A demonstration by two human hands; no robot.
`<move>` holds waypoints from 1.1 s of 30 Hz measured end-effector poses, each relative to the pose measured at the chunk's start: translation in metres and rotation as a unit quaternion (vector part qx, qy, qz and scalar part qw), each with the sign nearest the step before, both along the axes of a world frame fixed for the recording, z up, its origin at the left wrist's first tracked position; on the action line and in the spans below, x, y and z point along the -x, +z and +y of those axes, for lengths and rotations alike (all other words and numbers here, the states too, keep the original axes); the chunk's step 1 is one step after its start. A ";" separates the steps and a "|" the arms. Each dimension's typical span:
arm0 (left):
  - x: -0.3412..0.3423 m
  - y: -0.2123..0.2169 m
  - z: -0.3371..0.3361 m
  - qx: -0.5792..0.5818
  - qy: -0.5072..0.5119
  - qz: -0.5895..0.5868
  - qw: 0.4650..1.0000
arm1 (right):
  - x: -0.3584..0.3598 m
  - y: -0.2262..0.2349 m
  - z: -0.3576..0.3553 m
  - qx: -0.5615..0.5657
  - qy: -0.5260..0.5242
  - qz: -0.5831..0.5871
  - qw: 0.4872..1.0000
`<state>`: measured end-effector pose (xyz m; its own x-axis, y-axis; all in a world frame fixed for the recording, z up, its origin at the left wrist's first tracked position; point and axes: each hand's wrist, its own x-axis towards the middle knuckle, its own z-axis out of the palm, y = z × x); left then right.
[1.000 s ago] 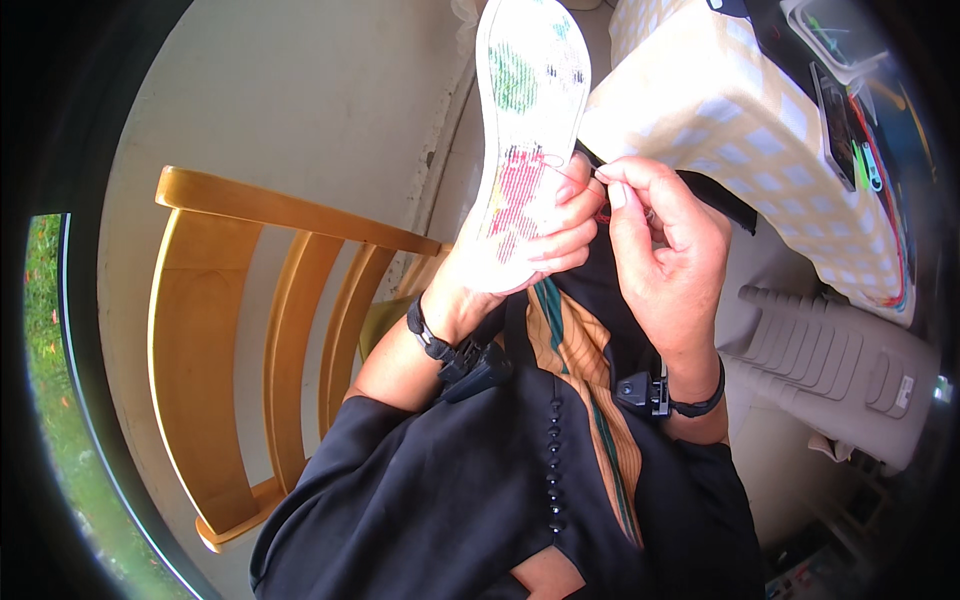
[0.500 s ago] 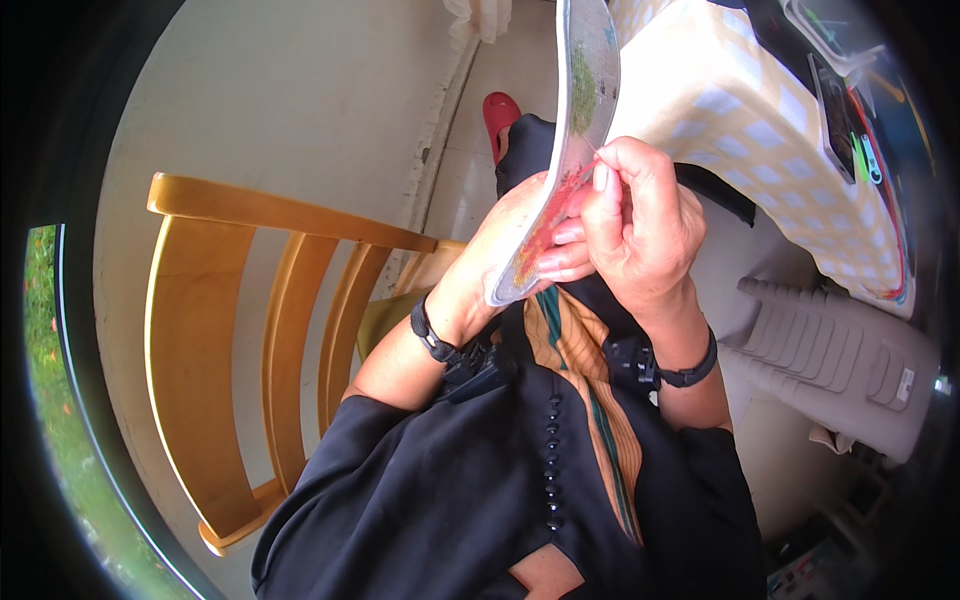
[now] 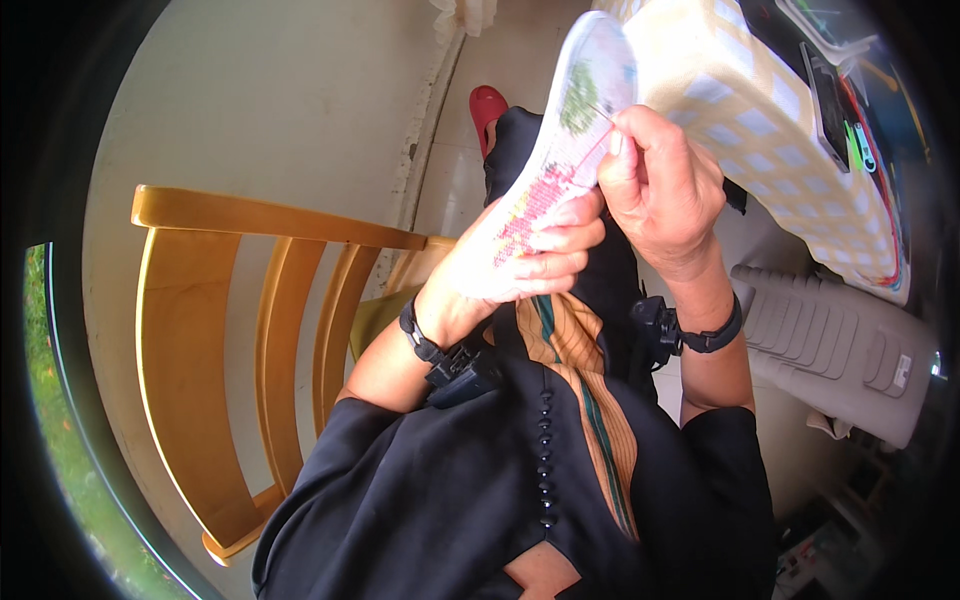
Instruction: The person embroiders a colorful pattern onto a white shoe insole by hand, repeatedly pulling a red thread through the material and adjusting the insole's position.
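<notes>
My left hand (image 3: 525, 255) grips a white insole-shaped piece of cross-stitch fabric (image 3: 580, 110) from below, fingers wrapped over its pink stitched part. A green stitched patch sits nearer its top. My right hand (image 3: 660, 185) pinches a thin needle (image 3: 603, 113) with pink thread against the fabric's right edge. Both wrists wear black bands. My lap is covered by dark clothing with an orange and green striped strip (image 3: 585, 390).
A wooden slat-back chair (image 3: 215, 330) stands at my left. A table with a yellow checked cloth (image 3: 770, 120) is at the upper right, with dark items on it. A grey ribbed object (image 3: 840, 345) lies at right. A red slipper (image 3: 487, 105) is on the floor.
The fabric first turned edge-on, then back to face me and rose higher. My right hand moved up along its right edge, drawing the needle and pink thread.
</notes>
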<state>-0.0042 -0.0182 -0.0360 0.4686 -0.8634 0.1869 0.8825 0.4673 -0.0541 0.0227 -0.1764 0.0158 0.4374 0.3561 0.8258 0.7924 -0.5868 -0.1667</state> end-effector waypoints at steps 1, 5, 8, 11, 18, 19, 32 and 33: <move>-0.001 -0.001 0.001 0.003 0.015 -0.003 1.000 | 0.002 -0.001 0.000 -0.006 -0.006 0.012 1.000; -0.004 -0.004 0.005 -0.004 0.044 0.015 0.999 | 0.007 -0.011 -0.005 0.006 -0.016 0.049 0.999; -0.008 -0.006 0.011 0.001 0.064 0.003 0.998 | 0.012 -0.024 -0.016 0.032 -0.007 0.088 0.996; -0.011 0.000 0.014 0.008 0.072 0.018 0.997 | 0.017 -0.034 -0.023 -0.013 -0.025 0.141 0.990; -0.010 0.006 0.011 -0.018 0.085 0.002 0.996 | 0.029 -0.022 -0.003 -0.399 0.119 0.446 0.792; -0.009 0.007 0.011 -0.027 0.086 0.001 0.996 | 0.029 -0.017 0.002 -0.429 0.127 0.468 0.762; -0.005 0.003 0.007 -0.064 0.102 -0.019 0.992 | 0.029 -0.019 0.017 -0.426 0.128 0.507 0.738; -0.006 0.003 0.007 -0.064 0.099 -0.015 0.993 | 0.028 -0.019 0.017 -0.438 0.127 0.495 0.739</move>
<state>0.0016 -0.0112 -0.0331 0.6279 -0.7721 0.0979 0.7725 0.6336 0.0426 -0.0054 -0.1598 -0.0030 0.9929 0.0492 0.1081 0.0935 0.2377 -0.9668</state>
